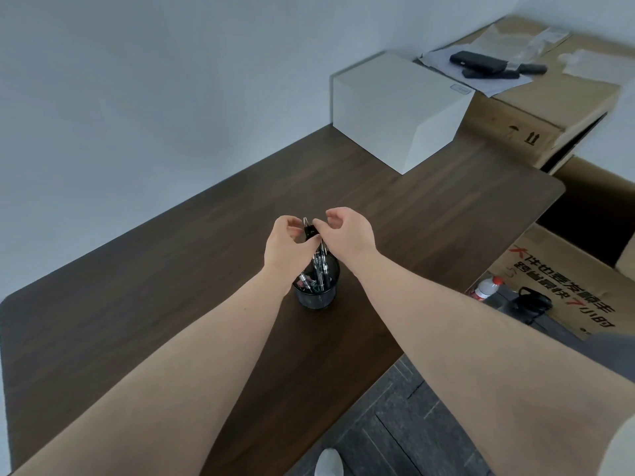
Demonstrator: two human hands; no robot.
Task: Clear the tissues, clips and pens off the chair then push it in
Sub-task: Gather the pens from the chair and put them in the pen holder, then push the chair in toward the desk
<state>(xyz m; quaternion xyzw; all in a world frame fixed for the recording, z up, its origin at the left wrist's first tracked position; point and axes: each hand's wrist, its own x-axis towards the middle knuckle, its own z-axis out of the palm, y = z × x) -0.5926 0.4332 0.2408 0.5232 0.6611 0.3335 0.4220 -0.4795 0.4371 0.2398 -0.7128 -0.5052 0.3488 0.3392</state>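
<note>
**Dropping a clip into the pen cup**

I have both arms stretched out over the dark wood-grain counter, hands meeting just above the small black mesh pen cup that stands near its middle. My left hand is curled, thumb and fingers pinched on a small black binder clip whose silver wire handles stick up and slightly away from me. My right hand is half open, fingertips touching the clip's far side; whether it truly grips or only steadies, I cannot tell.

The clip sits directly over the cup, apart from its rim. Inside the cup several slim pens with clear barrels and dark grips stand nearly upright, long axes vertical with a slight lean toward me, and some coloured clips lie at the bottom.

I judge the clip light, stiff and springy, with slick metal; the safe hold is on the flat black body, not on the wire handles, which swing. It should fall in with a simple release, though it may catch on the pen tops. The pens are light, rigid and smooth, best taken mid-barrel.

The chair and any tissues are out of sight here. A white box rests on the counter's far corner.
</note>
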